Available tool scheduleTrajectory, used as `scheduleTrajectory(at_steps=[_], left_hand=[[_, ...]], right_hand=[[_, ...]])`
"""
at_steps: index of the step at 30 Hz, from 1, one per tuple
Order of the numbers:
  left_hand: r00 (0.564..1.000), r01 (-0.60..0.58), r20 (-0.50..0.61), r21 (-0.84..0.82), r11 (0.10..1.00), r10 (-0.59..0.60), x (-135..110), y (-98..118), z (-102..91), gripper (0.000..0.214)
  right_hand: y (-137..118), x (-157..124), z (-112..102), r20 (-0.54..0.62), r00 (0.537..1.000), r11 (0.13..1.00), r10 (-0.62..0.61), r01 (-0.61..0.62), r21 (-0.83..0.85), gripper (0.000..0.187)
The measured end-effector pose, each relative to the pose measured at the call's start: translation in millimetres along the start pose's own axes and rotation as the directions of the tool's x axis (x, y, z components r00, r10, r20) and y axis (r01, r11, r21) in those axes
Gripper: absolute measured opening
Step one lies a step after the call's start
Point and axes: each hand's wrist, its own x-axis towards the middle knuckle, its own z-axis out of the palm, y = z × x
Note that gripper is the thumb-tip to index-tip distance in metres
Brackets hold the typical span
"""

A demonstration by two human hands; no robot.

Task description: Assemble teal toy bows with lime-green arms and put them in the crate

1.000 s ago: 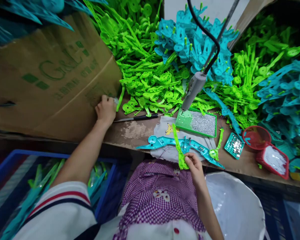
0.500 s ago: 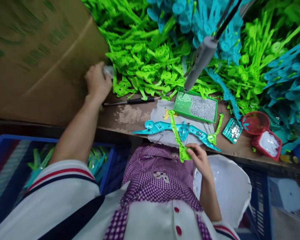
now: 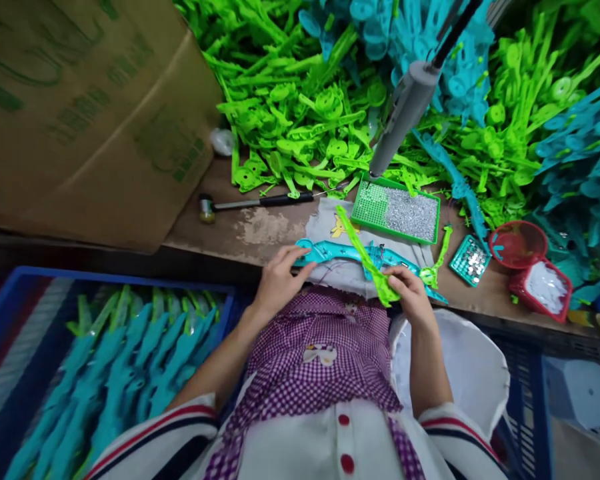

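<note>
A long blue plastic bow part (image 3: 353,254) lies on a grey cloth (image 3: 336,230) at the bench's near edge. A green plastic strip (image 3: 366,257) crosses over it. My right hand (image 3: 413,297) pinches the near end of the green strip. My left hand (image 3: 279,279) rests at the blue part's left end, fingers spread and touching it. A grey powered screwdriver (image 3: 404,117) hangs on a cable above a green tray of small screws (image 3: 397,212).
Heaps of green parts (image 3: 300,113) and blue parts (image 3: 577,173) cover the back of the bench. A large cardboard box (image 3: 90,113) stands at left. A small hammer (image 3: 253,202) lies by it. A blue crate (image 3: 105,360) of assembled pieces sits below left. Red dishes (image 3: 530,263) stand at right.
My left hand left the cardboard box and came back to the blue part's left end. A small hammer now shows where it was. My right hand has stayed on the green strip.
</note>
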Motion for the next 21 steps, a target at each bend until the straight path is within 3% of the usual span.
scheduleTrajectory(at_steps=[3, 5, 8, 11, 14, 17, 21], left_hand=[[0.999, -0.033, 0.029, 0.073, 0.997, 0.031, -10.0, -1.6, 7.1, 0.025], [0.999, 0.006, -0.043, 0.144, 0.99, 0.0, -13.9, -11.5, 4.6, 0.032], [0.997, 0.032, -0.078, 0.193, 0.981, -0.017, -12.2, -29.5, -1.5, 0.046], [1.0, 0.026, -0.001, 0.1, 0.995, -0.026, -10.3, -39.8, -1.6, 0.034], [0.988, 0.149, -0.049, -0.019, 0.989, -0.149, -15.2, -40.5, 5.6, 0.042], [0.954, 0.25, -0.128, -0.165, 0.954, -0.272, -22.7, -38.3, 14.2, 0.056], [0.928, 0.288, -0.167, -0.252, 0.924, -0.334, -28.5, -38.4, 20.2, 0.057]], right_hand=[[-2.2, -22.7, -17.9, -0.109, 0.994, 0.999, 0.001, 0.004, 0.046, 0.032], [-11.8, -20.2, -15.3, -0.047, 0.997, 0.998, -0.057, 0.056, -0.023, 0.03], [-28.0, 22.2, 17.4, 0.214, 0.96, 0.945, -0.181, 0.23, -0.234, 0.029], [-33.2, 82.2, 66.7, 0.42, 0.866, 0.728, -0.271, 0.469, -0.499, 0.022], [-27.2, 121.2, 107.1, 0.587, 0.768, 0.516, -0.256, 0.622, -0.589, 0.021], [-18.7, 134.0, 127.2, 0.65, 0.723, 0.434, -0.234, 0.676, -0.595, 0.017], [-14.2, 136.8, 137.6, 0.631, 0.744, 0.442, -0.218, 0.652, -0.616, 0.015]])
